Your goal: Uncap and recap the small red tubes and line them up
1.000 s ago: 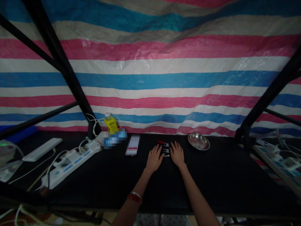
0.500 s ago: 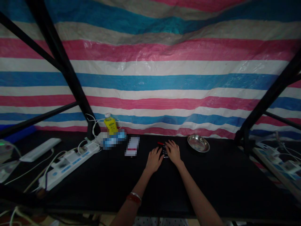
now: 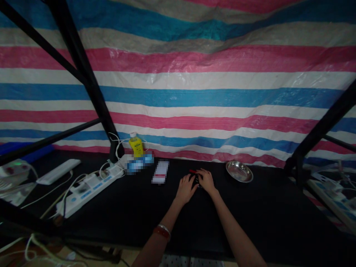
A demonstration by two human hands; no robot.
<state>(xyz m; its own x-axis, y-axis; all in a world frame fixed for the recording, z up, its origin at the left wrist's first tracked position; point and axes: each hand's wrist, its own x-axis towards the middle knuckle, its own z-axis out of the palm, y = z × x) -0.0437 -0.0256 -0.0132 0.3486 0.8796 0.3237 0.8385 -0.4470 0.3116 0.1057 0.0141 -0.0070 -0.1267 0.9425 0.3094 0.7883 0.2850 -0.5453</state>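
Observation:
On the black tabletop, my left hand [image 3: 185, 189] lies palm down with its fingers spread, left of a group of small shiny dark and silvery pieces [image 3: 198, 181], too small to make out. Across from it, my right hand [image 3: 206, 180] also rests palm down, fingers stretched out and bent towards the group. A small red stick-like thing [image 3: 192, 171] lies just beyond the pieces, close to my right fingertips; whether they touch it, I cannot tell. Both hands partly cover the pieces.
To the right sits a round metal dish [image 3: 239, 171]. A phone [image 3: 160, 172], a yellow bottle [image 3: 136, 145] and a white power strip [image 3: 90, 189] with cables lie to the left. Black frame bars [image 3: 89, 85] rise at both sides before a striped sheet [image 3: 178, 98].
My hands have drawn slightly closer together around the small pieces, and my right fingers have closed in over them. The whole view has shifted a little, so things appear further right.

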